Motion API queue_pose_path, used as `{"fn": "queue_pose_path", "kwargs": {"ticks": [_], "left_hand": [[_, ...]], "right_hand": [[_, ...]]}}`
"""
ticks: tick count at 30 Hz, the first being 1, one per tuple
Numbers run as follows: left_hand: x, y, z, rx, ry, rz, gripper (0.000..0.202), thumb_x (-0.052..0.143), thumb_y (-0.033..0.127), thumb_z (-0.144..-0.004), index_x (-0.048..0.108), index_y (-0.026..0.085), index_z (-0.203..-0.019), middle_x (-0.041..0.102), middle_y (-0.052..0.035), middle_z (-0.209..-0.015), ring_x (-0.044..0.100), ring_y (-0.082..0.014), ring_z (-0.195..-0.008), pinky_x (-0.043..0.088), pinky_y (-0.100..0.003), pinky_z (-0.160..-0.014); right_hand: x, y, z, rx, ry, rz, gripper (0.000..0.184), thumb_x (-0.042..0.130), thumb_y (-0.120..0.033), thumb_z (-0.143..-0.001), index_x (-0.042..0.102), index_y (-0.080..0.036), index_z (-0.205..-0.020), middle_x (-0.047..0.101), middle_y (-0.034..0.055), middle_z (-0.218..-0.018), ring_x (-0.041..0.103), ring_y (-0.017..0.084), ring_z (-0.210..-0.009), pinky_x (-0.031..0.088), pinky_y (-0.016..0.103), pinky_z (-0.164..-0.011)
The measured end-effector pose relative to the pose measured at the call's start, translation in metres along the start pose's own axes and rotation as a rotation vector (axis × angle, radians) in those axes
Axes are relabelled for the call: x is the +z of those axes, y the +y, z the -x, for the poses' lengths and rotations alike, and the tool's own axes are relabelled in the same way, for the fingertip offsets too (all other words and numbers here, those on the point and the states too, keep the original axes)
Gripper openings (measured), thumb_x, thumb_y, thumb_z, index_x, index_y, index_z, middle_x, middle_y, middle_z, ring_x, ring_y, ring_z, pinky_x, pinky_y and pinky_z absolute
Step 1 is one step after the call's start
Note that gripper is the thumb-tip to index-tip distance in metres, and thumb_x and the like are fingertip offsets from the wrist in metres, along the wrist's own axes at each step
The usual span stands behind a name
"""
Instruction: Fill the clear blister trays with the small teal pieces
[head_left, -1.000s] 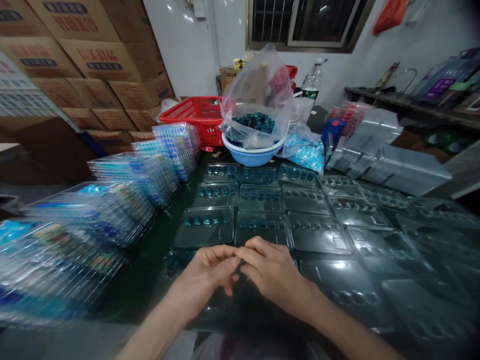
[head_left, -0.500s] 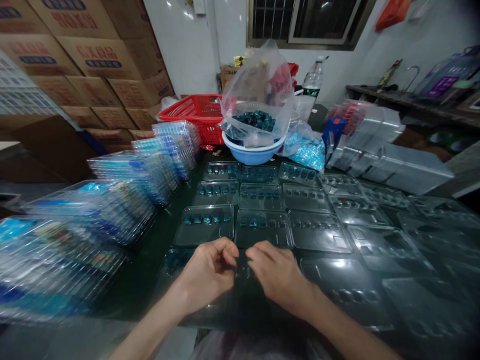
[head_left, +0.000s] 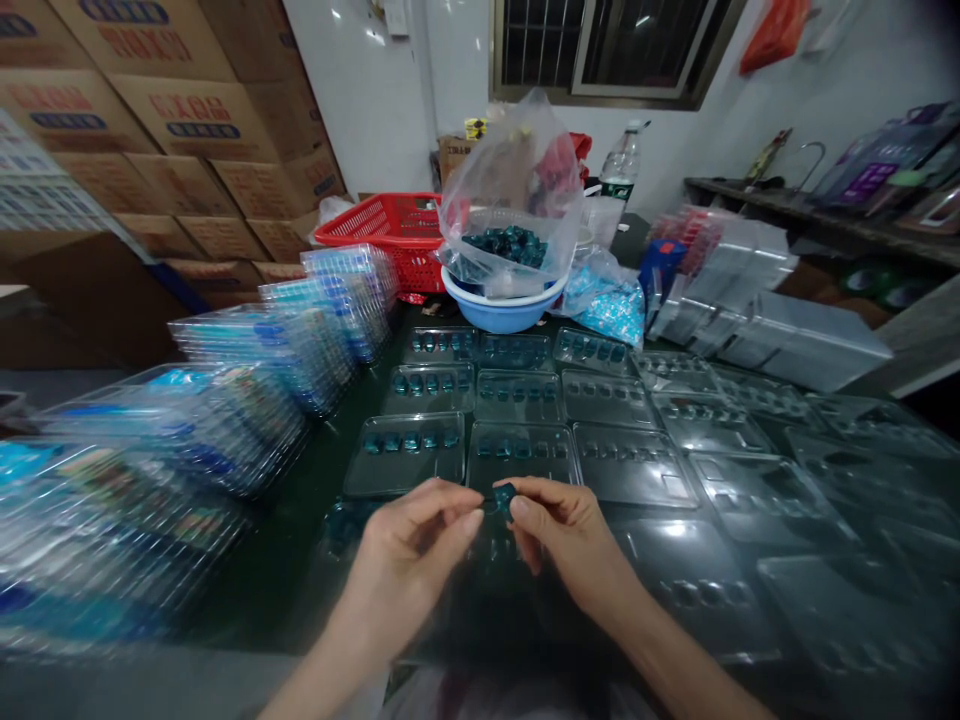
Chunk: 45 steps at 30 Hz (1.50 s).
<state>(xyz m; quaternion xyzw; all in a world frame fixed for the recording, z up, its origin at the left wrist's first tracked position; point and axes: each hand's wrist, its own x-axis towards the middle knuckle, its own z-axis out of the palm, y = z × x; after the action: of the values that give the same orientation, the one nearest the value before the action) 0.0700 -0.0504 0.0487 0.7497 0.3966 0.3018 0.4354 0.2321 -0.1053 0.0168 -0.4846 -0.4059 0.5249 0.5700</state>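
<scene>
Between the thumb and fingers of my right hand [head_left: 562, 525] is a small dark teal cube-like piece [head_left: 504, 497]. My left hand [head_left: 420, 545] is just left of it, thumb and index finger pinched close together; whether anything tiny sits in that pinch I cannot make out. Both hands hover over the near row of clear plastic trays. Beyond them, a clear tray [head_left: 525, 478] has teal pieces in some of its small pockets, and the tray to its left [head_left: 405, 475] shows a row of teal pieces. Another teal-filled tray lies partly behind my left wrist.
Stacked filled clear packs [head_left: 180, 420] line the left side. At the back stand a red basket [head_left: 382, 225], a blue basin [head_left: 502, 315] with a bag of teal pieces [head_left: 510, 245], and a bag of light-blue bits [head_left: 607, 300]. More clear trays [head_left: 742, 490] spread rightward.
My hands have turned and opened out slightly from a tight pinch, and the teal piece now shows in my right fingers. The camera view has shifted slightly.
</scene>
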Motion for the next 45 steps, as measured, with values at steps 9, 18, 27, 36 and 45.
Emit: {"fn": "queue_pose_path", "kwargs": {"ticks": [9, 18, 27, 36, 45], "left_hand": [[0.025, 0.003, 0.007, -0.020, 0.201, 0.067, 0.010, 0.062, 0.021, -0.070, 0.063, 0.020, -0.080, 0.060, -0.0006, -0.070, 0.055, -0.0141, -0.062, 0.044, -0.024, -0.056], [0.029, -0.003, 0.012, -0.069, 0.203, 0.086, 0.019, 0.063, 0.022, -0.069, 0.060, 0.020, -0.088, 0.060, 0.0006, -0.069, 0.054, -0.0122, -0.059, 0.045, -0.022, -0.056], [0.025, -0.006, 0.008, -0.313, 0.049, 0.465, 0.018, 0.058, 0.025, -0.075, 0.062, 0.020, -0.092, 0.045, 0.0058, -0.051, 0.035, -0.0051, -0.044, 0.029, -0.018, -0.042], [0.027, -0.002, -0.004, -0.590, -0.076, 0.901, 0.007, 0.061, 0.015, -0.066, 0.064, 0.012, -0.072, 0.043, 0.0045, -0.042, 0.028, -0.0029, -0.037, 0.018, -0.016, -0.035], [0.024, -0.015, -0.006, -0.813, -0.209, 1.100, 0.010, 0.063, 0.006, -0.056, 0.061, 0.011, -0.064, 0.043, 0.0049, -0.042, 0.034, -0.0022, -0.033, 0.018, -0.014, -0.034]], "right_hand": [[0.012, 0.005, 0.002, -0.021, 0.026, -0.066, 0.031, 0.051, -0.034, -0.081, 0.060, -0.016, -0.105, 0.049, -0.0054, -0.046, 0.042, 0.006, -0.039, 0.036, 0.020, -0.042], [0.010, 0.006, 0.002, -0.032, 0.040, -0.182, 0.028, 0.052, -0.033, -0.081, 0.061, -0.016, -0.100, 0.050, -0.0040, -0.050, 0.042, 0.006, -0.039, 0.035, 0.020, -0.042], [0.010, -0.001, 0.003, -0.066, 0.072, 0.012, 0.021, 0.055, -0.028, -0.079, 0.062, -0.018, -0.096, 0.049, -0.0057, -0.049, 0.044, 0.007, -0.043, 0.038, 0.020, -0.045], [0.012, 0.009, 0.007, -0.223, 0.065, 0.245, 0.023, 0.053, -0.017, -0.078, 0.059, -0.022, -0.099, 0.049, -0.0033, -0.068, 0.047, 0.007, -0.054, 0.040, 0.019, -0.049], [-0.013, -0.006, 0.014, -0.366, -0.124, 0.496, 0.021, 0.058, -0.019, -0.076, 0.062, -0.020, -0.097, 0.053, -0.0016, -0.068, 0.049, 0.009, -0.059, 0.039, 0.021, -0.055]]}}
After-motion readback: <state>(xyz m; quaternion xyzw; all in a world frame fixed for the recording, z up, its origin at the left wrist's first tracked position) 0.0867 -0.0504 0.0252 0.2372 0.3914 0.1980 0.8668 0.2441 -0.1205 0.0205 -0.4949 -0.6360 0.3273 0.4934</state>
